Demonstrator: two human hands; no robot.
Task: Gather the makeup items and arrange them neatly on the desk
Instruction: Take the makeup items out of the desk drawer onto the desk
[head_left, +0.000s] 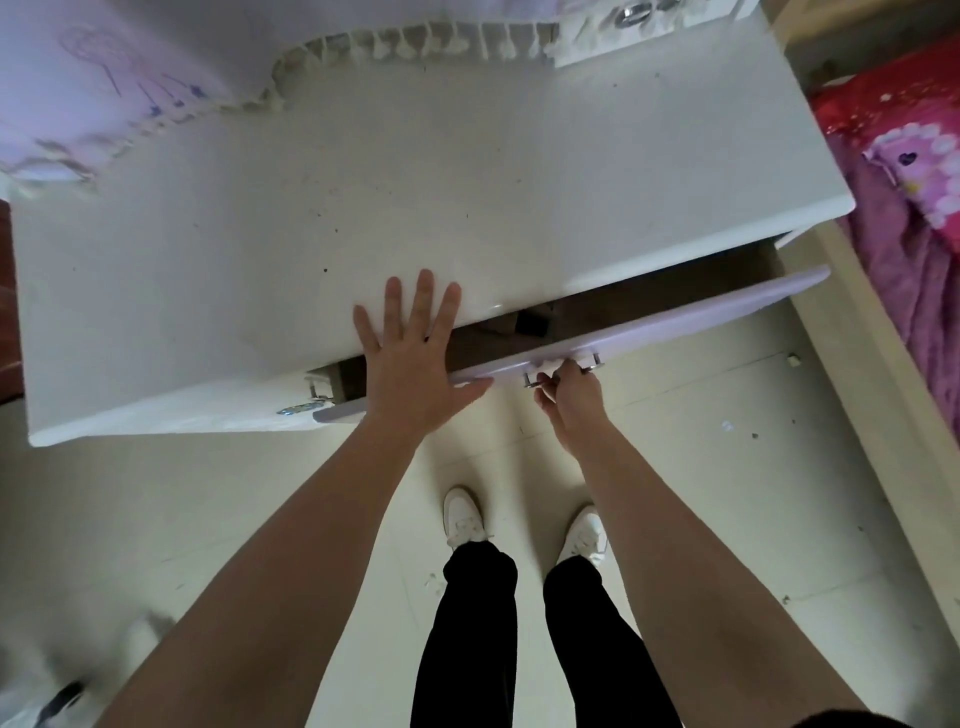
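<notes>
1. looking down in the head view, the left grip (410, 358) lay flat on the front edge of the white table (363, 182), fingers straight and spread, holding nothing.
2. the right grip (569, 400) was curled tight round the metal handle (534, 382) of the lilac drawer (675, 322), which stood partly open under the table top.
3. no makeup items showed on the table; a dark box (532, 322) sat inside the drawer, too shadowed to name.
4. by that, the task seemed barely begun: gathering and arranging were both left to do.
</notes>
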